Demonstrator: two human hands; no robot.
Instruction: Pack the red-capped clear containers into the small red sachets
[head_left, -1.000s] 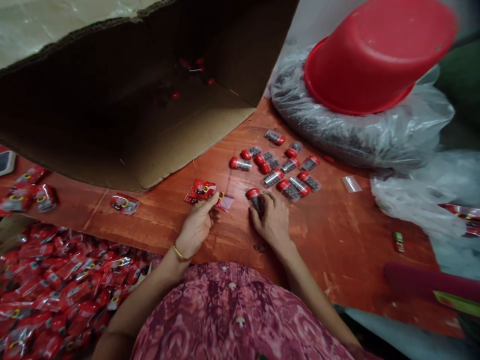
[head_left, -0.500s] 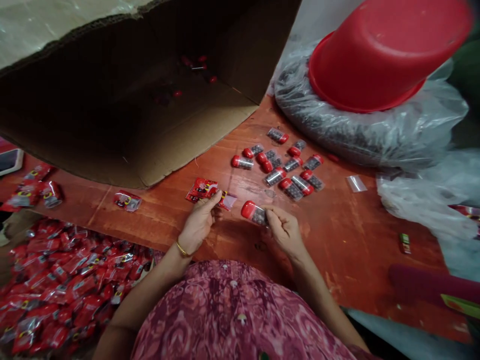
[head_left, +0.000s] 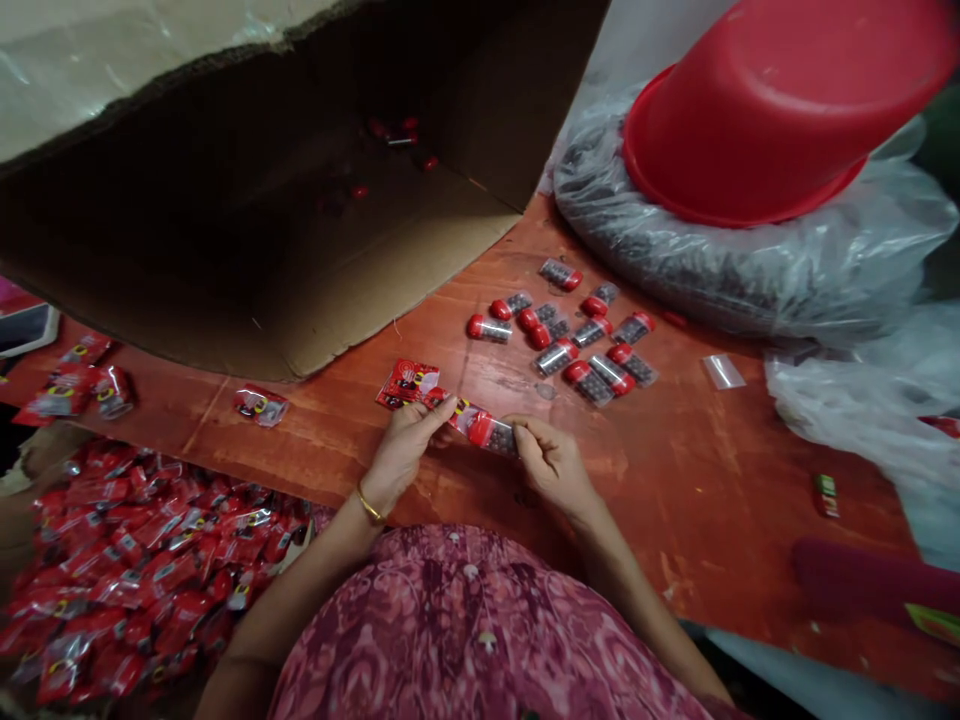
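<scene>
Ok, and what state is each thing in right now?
Left hand, pinching a clear packet
Right hand, pinching a red-capped tube
Red plastic basin, upturned, tilted on the plastic bag
Plastic bag, full of dark pieces
Cardboard box, open, on its side

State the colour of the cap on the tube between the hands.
Cap: red, head view.

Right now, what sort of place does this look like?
Likely a small hand-packing workshop: red-capped clear tubes spread on a wooden table, a heap of red sachets beside it, and a plastic sack of dark pellets.
</scene>
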